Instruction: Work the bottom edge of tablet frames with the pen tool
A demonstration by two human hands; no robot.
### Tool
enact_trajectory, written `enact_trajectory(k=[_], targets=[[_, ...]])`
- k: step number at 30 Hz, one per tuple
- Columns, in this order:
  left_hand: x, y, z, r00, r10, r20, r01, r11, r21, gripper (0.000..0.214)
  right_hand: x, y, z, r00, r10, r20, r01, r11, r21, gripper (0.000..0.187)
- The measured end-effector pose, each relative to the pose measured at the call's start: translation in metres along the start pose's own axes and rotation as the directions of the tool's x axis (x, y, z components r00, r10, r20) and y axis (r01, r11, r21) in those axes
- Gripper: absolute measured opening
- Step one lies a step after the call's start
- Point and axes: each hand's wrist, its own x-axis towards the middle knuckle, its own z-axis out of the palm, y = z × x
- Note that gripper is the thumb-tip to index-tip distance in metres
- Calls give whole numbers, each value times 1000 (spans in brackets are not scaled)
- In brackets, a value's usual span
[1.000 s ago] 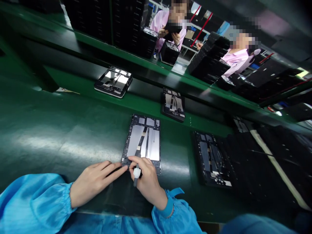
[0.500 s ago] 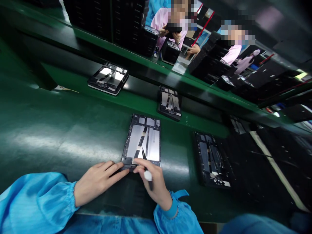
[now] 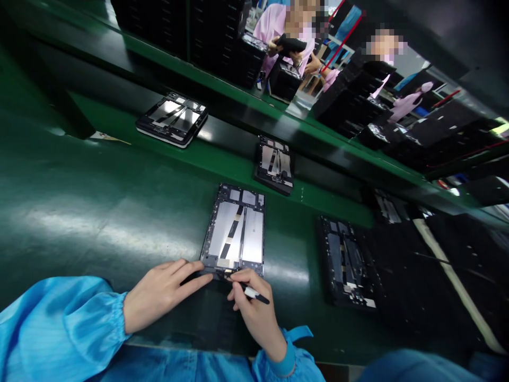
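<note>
The right hand (image 3: 257, 310), at the lower centre of the frame, had a narrow grip, thumb and fingers pinched around a slim tool (image 3: 253, 293) with a white section and a black end. The tool slanted down to the right; its far end reached the lower edge of an opened tablet (image 3: 254, 239), though whether it touched could not be told. The left hand (image 3: 159, 292), lower left of centre, had a loose, open grip that held nothing; its extended fingertips rested at the tablet's lower left corner. The tablet lay in the middle of the frame on the green counter (image 3: 79, 196), its silver panels and dark slanting ribbon facing up. Blue sleeves (image 3: 67, 318) covered both arms.

To the right of centre lay a second opened tablet (image 3: 336, 249), beside dark material crossed by a pale strip (image 3: 457, 281). Two more opened devices lay farther up, one at the upper left (image 3: 175, 118), one just above centre (image 3: 275, 163). Along the top stood black stacks (image 3: 214, 37), and a person in pink (image 3: 270, 24) held a dark object (image 3: 292, 44).
</note>
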Motion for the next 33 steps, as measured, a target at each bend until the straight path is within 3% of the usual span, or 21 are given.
enact_trajectory(k=[6,16,23,28,33], targets=[[-3,-2,0,1000,11,11,-12,1000,11,54,-5,3,-6,995,39,-87,-32,996,83,22],[3,-2,6,995,24,-101,-27,999,-33,40,0,-4,9,999,-33,28,29,993,117,21],[3,-3,7,995,23,-101,-29,998,-59,42,-5,3,4,997,47,-60,-39,990,133,31],[-4,-7,2,998,42,-38,-44,998,-46,49,-9,8,-2,992,76,-104,-59,986,153,34],[-6,-11,-1,987,110,-116,-114,993,-24,39,-5,-1,4,999,-41,32,37,992,118,20]])
